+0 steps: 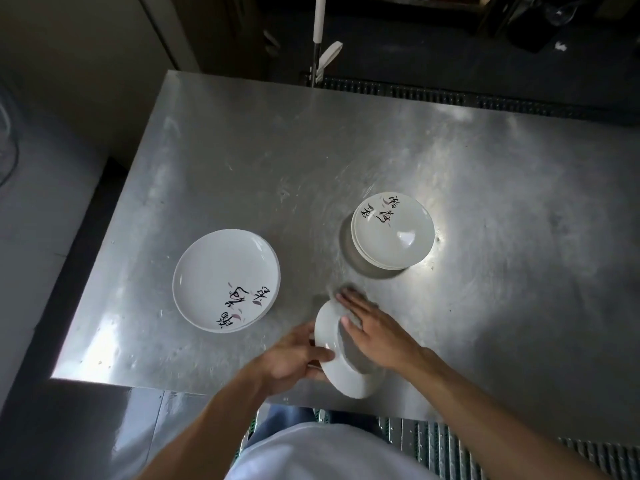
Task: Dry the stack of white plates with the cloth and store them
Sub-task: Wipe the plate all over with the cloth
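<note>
While L hand (294, 358) grips tilted plate (346, 381) rim, R hand (375, 329) fingers (350, 301) flat inside

Person viewed from above. Torso covered by a plain white shirt (329, 452) along the lower edge; blue trousers (287, 420), denim in appearance, show just beyond its hem. Both forearms bare over their visible length; left hand (294, 355) and right hand (374, 327) bare.

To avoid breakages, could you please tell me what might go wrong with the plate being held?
The tilted plate is gripped at its rim by the left hand alone, close to the table's near edge; a slip could drop it to the floor. The right hand lies flat on it with no cloth plainly visible, so it may stay wet.
</note>
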Tool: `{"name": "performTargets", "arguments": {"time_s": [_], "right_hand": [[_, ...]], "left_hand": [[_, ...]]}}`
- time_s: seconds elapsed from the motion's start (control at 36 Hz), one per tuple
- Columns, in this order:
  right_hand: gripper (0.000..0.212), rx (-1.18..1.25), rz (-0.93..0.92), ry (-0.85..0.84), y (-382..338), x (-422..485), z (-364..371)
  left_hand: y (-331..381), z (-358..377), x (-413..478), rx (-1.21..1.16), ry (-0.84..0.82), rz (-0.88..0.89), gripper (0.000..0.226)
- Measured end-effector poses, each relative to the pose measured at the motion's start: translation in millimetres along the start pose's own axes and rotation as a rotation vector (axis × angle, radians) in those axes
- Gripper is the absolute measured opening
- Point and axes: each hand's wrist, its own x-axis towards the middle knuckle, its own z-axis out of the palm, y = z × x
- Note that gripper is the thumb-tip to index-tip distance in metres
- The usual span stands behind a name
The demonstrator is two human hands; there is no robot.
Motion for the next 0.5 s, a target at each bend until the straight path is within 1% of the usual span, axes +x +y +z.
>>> {"name": "performTargets", "arguments": {"time_s": [0.03, 0.06, 0.11, 0.14, 0.17, 0.22, 0.25, 0.28, 0.33, 0.39, 0.44, 0.5], "right_hand": [[0.053, 0.008, 0.041, -0.008, 1.0, 0.1, -1.1], [0.053, 0.007, -0.017, -0.021, -1.4, -1.0, -1.6], [0.052, -0.017, -0.213, -0.054, -6.0, -5.9, 2.8], [0.052, -0.024, -0.245, -0.059, -4.8, -5.9, 4.8], [0.052, -0.01, -0.18, -0.046, -2.0, -3.8, 4.1], [0.054, 0.064, 0.11, -0.033, 4.9, 2.0, -1.7], [0.055, 0.089, 0.21, -0.049, 8.2, 3.4, -3.8], [0.055, 0.113, 0.249, -0.06, 9.6, 2.4, -4.4], [0.054, 0.164, 0.25, -0.058, 11.1, -3.4, -1.4], [0.053, 0.221, 0.229, -0.035, 9.6, -8.2, 2.6], [0.051, 0.233, 0.213, -0.03, 8.7, -9.5, 5.8], [0.049, 0.208, 0.158, -0.026, 3.9, -11.6, 7.3]], "left_hand": [[0.0, 1.3, -0.1, -0.005, -0.008, 0.007, 0.045], [-0.7, 2.5, -0.1, -0.014, -0.011, 0.013, 0.046], [-4.0, 3.9, 0.8, -0.045, 0.004, 0.027, 0.05], [-5.3, 4.7, 1.2, -0.061, 0.009, 0.036, 0.052], [-5.8, 5.9, 1.3, -0.073, 0.004, 0.044, 0.054], [-5.3, 8.6, 2.1, -0.085, 0.005, 0.064, 0.059], [-4.9, 8.8, 2.7, -0.087, 0.02, 0.074, 0.062], [-5.4, 8.7, 3.4, -0.096, 0.043, 0.08, 0.065], [-9.2, 6.4, 5.7, -0.141, 0.102, 0.087, 0.069], [-11.1, 3.4, 8.6, -0.199, 0.139, 0.08, 0.068], [-7.4, 0.0, 9.6, -0.232, 0.121, 0.038, 0.059], [-0.3, -4.6, 9.7, -0.194, 0.1, -0.004, 0.055]]}}
